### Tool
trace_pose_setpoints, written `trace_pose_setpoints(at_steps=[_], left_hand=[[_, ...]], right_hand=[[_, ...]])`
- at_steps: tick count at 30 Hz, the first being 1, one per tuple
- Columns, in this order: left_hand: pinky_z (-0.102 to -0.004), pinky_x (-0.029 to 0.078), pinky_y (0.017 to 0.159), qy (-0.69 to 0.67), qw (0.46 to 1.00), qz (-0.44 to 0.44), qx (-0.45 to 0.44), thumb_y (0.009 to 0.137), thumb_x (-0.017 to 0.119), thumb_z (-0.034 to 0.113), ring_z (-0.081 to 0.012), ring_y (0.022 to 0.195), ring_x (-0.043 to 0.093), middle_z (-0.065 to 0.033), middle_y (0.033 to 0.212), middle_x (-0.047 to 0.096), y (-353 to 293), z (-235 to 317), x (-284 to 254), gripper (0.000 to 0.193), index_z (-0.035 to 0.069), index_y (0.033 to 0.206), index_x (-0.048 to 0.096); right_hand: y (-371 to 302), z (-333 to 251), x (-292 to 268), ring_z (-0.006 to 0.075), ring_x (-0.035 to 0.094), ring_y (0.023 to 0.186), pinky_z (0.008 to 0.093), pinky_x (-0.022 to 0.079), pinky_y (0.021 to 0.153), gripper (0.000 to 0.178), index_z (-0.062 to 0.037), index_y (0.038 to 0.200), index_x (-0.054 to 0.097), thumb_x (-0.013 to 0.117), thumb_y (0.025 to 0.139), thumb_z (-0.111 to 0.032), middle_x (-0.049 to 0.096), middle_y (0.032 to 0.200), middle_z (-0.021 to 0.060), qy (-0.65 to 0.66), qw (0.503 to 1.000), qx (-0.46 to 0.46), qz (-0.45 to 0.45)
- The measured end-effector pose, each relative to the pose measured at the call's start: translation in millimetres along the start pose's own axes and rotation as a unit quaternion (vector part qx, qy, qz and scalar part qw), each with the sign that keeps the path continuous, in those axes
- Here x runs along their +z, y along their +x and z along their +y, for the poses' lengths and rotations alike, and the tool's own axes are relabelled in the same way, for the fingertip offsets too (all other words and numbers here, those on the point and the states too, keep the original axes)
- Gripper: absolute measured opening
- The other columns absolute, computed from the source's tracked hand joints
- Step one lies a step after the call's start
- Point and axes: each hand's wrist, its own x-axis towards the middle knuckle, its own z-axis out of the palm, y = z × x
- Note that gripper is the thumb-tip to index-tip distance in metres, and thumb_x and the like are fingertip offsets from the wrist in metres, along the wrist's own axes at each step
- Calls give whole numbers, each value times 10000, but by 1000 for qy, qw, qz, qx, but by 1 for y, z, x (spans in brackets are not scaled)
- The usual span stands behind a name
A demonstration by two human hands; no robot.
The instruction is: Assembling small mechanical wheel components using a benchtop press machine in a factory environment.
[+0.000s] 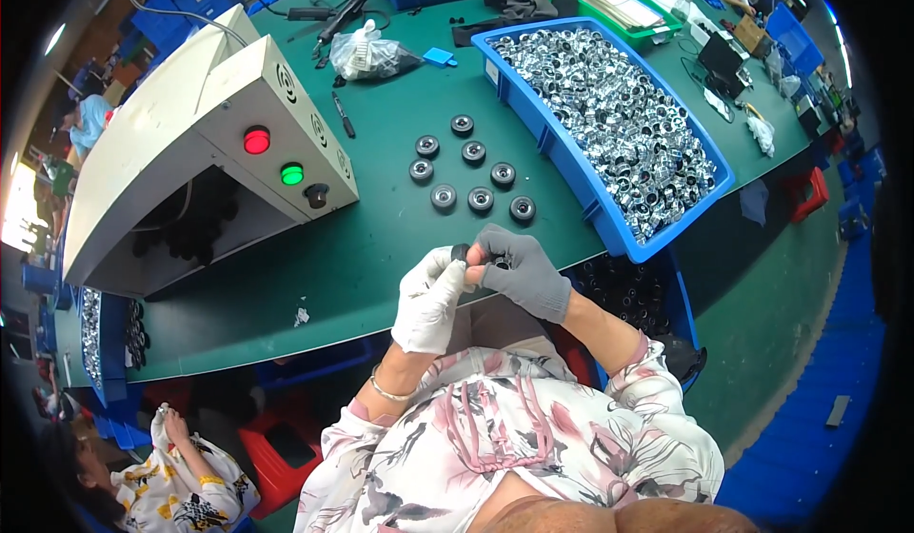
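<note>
My left hand [427, 303], in a white glove, pinches a small black round part [460, 252] at the table's front edge. Fingertips of my right hand [524, 276], in a grey glove with bare thumb and fingertips, meet it there. A dark ring-like piece [502, 263] shows within the curled right fingers; its kind is partly hidden. Beyond my hands, several black wheel-like parts with metal centres [478, 199] lie loosely grouped on the green tabletop [381, 238].
At right, a blue bin [609, 219] holds many shiny metal rings. A beige machine [214, 124] with red and green buttons stands at left. Behind are a pen [344, 115] and plastic bag [369, 54]. Below the table's right side sits a bin of black parts [624, 295].
</note>
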Motion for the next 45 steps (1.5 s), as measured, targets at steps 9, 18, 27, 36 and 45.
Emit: trace_pose_setpoints(at_steps=[9, 18, 27, 36, 45], left_hand=[[-291, 540, 800, 150, 985, 9, 83, 977, 625, 63, -138, 864, 643, -111, 1072, 648, -2, 8, 13, 274, -36, 1218, 543], [-266, 516, 875, 251, 961, -38, 112, 976, 593, 12, -138, 970, 623, -101, 1151, 643, 7, 18, 9, 300, -49, 1268, 570], [-288, 508, 935, 205, 949, 103, 218, 978, 620, 43, -148, 1029, 621, -86, 1166, 657, 6, -3, 16, 261, -35, 1227, 632], [-290, 470, 961, 358, 910, -51, 202, 927, 628, -11, -167, 1058, 609, -91, 1239, 607, 2, 17, 8, 381, -42, 1305, 592], [-280, 540, 832, 225, 971, 2, 79, 903, 686, -12, -149, 919, 643, -98, 1079, 647, 14, 18, -3, 307, -36, 1190, 579]], right_hand=[[6, -7, -16, 141, 592, 785, 305, 466, 706, 146, -12, 847, 642, 733, 837, -125, 567, 864, 61, -132, 989, -66, -4], [7, -17, -10, 201, 561, 746, 324, 449, 667, 187, -38, 929, 649, 764, 816, -133, 551, 828, 64, -223, 964, -143, -17], [-11, -14, 6, 1, 404, 578, 181, 286, 497, 195, -13, 1100, 623, 648, 955, -141, 490, 749, -68, 310, 941, 134, 17], [-14, -1, -1, 5, 402, 612, 193, 313, 532, 124, -62, 886, 605, 681, 922, -153, 496, 722, -65, 157, 981, 108, 26], [7, -14, -16, 65, 538, 789, 220, 432, 686, 227, -12, 1120, 600, 598, 934, -143, 574, 887, 2, 148, 982, 116, 31]])
